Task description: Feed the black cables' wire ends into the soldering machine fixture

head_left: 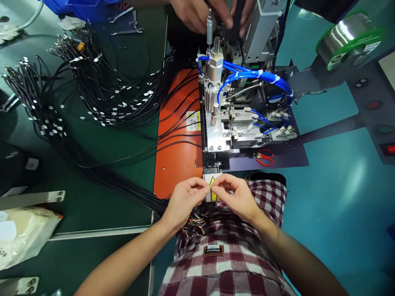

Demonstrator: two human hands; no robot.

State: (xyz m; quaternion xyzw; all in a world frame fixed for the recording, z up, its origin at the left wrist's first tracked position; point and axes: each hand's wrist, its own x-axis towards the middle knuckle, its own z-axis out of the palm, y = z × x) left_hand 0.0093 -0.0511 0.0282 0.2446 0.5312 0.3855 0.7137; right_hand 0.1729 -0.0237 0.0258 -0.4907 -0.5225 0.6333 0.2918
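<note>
Left hand [182,204]: we hold it at the near corner of the orange plate [177,166], its fingers [194,181] drawn into a pinch, thumb tip against forefinger
Right hand [239,196]: we hold it just beside the left, its fingers pinched the same way, the two sets of tips almost meeting
Between the tips: we cannot tell whether anything is gripped; it is too small to make out
Warning sign [213,196]: we see its yellow triangle directly behind our fingertips
Near cables [123,183]: black, in a thick bundle across the bench [92,209], their bare coloured ends [197,225] beside our left wrist, above our checked cloth [262,267]
Far cables [123,109]: fanned over the bench, with several strands crossing the plate to the machine [214,133]
Snips [265,158]: red-handled, right of the machine
Solder reel [348,41]: above and right of the blue hoses [256,74]
Co-worker's hands [194,14]: at the machine's far end, opposite us
Bag [27,234]: on the bench, well to our left
</note>
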